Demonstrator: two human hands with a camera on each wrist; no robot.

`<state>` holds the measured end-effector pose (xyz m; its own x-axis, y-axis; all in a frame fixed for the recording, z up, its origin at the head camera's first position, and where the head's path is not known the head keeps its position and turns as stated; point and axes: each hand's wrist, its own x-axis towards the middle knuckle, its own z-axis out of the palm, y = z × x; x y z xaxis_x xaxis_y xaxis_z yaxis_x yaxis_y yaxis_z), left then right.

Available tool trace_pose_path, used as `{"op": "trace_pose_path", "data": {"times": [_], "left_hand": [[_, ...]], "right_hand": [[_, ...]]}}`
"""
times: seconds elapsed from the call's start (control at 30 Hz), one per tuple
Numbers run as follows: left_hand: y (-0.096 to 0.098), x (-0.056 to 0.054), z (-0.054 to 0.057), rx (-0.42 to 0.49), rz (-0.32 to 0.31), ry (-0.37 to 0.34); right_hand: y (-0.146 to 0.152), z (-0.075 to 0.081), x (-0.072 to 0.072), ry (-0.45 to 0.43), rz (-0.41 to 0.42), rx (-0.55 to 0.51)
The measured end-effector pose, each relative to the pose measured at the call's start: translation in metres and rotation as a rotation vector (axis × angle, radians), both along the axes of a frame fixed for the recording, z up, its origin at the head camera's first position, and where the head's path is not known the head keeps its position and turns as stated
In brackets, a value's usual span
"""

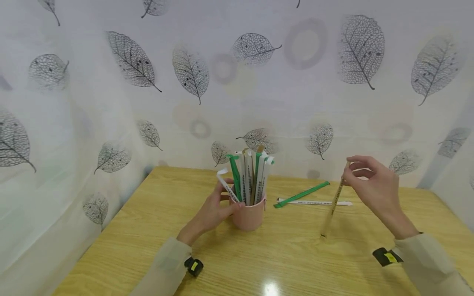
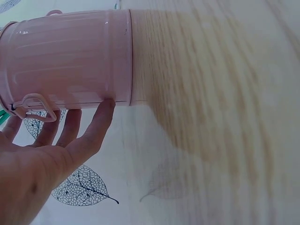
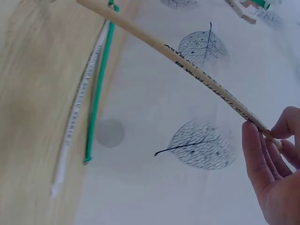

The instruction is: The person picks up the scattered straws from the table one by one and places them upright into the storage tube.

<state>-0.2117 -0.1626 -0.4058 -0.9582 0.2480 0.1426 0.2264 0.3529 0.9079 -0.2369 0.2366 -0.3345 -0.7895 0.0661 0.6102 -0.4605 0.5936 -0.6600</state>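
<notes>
My right hand (image 1: 374, 185) pinches a tan paper-wrapped straw (image 1: 338, 193) near its top end, between thumb and fingertips. The straw slants down to the left over the table, and black print along its wrapper shows in the right wrist view. With my left hand (image 1: 212, 211) I grip a small pink bucket (image 1: 248, 218), thumb at the front rim and fingers round its left side. In the left wrist view a wire handle (image 2: 35, 107) hangs near those fingers (image 2: 96, 126). Wrapped straws in white, green (image 1: 235, 176) and tan stand upright in the bucket; one white straw (image 1: 226, 185) leans out left.
Right of the bucket, a green wrapped straw (image 1: 303, 194) lies across a white wrapped straw (image 1: 314, 202) on the wooden table (image 1: 289, 259). A leaf-patterned sheet (image 1: 222, 102) hangs behind the table's back edge and along the left side.
</notes>
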Motion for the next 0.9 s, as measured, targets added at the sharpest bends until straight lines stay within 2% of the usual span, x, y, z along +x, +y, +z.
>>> {"op": "trace_pose_path", "data": {"times": [0.1,0.23,0.3,0.5,0.57,0.67,0.9], "left_hand": [[0.0,0.0,0.001,-0.003,0.003,-0.004],[0.001,0.001,0.002,-0.002,0.0,-0.006],[0.001,0.001,0.002,-0.001,-0.003,0.002],[0.001,0.002,0.0,-0.001,0.005,0.009],[0.0,0.002,-0.001,0.002,0.01,0.0],[0.0,0.003,0.0,0.0,0.012,0.006],[0.0,0.003,0.002,0.003,0.01,0.001]], "right_hand": [[-0.007,0.013,0.003,0.087,0.034,0.009],[-0.018,0.027,0.006,0.174,0.108,-0.045],[-0.024,0.032,0.007,0.217,0.163,-0.113],[-0.04,0.04,0.008,0.339,0.216,-0.286],[-0.043,0.039,0.008,0.355,0.215,-0.296],[-0.049,0.036,0.007,0.338,0.254,-0.313],[-0.055,0.029,0.006,0.291,0.28,-0.206]]}}
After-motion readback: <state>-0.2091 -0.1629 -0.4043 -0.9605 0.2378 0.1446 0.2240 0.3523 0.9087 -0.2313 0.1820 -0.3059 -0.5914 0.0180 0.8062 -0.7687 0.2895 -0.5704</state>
